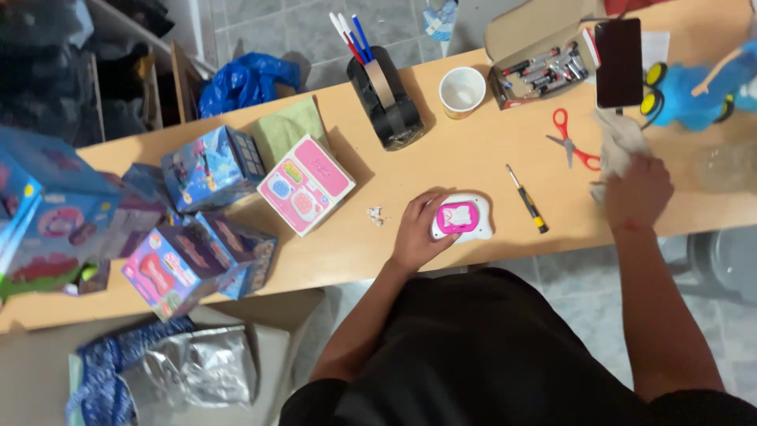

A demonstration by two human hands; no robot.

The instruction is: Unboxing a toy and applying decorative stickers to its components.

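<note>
My left hand rests on the wooden table and grips the left side of a small white and pink toy device. My right hand lies further right, closed on a grey cloth that spreads away from the fingers. A small screwdriver with a yellow and black handle lies between the two hands. Red scissors lie just beyond it, next to the cloth.
A pink and white box and several blue toy boxes fill the left half. At the back stand a black tape dispenser with pens, a paper cup, a cardboard box of batteries, a dark phone and a blue toy.
</note>
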